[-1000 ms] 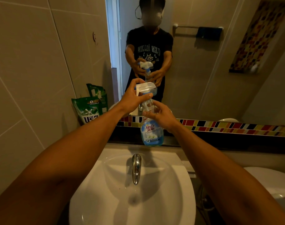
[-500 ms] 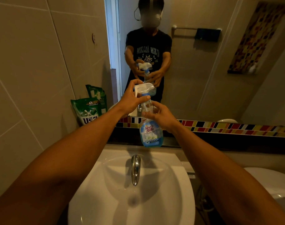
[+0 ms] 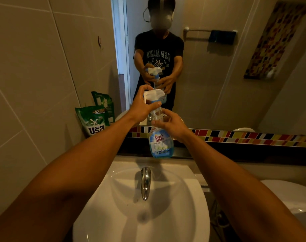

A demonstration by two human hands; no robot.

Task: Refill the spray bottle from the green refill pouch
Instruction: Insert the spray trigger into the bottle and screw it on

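A clear spray bottle [image 3: 161, 142] with a blue label and white trigger head [image 3: 153, 95] stands upright on the dark ledge behind the sink. My left hand [image 3: 142, 107] grips the trigger head from the left. My right hand [image 3: 171, 123] holds the bottle's shoulder and neck from the right. The green refill pouch [image 3: 93, 120] leans against the tiled wall at the left end of the ledge, apart from both hands. Its reflection shows behind it in the mirror.
A white sink [image 3: 141, 206] with a chrome tap [image 3: 145, 182] lies directly below the bottle. A mirror [image 3: 218, 67] fills the wall ahead, edged by a coloured mosaic strip [image 3: 244, 137]. A white toilet [image 3: 291, 196] sits at the right.
Both hands stay on the bottle; my left hand has turned slightly on the trigger head. The bottle remains in the same spot on the ledge.
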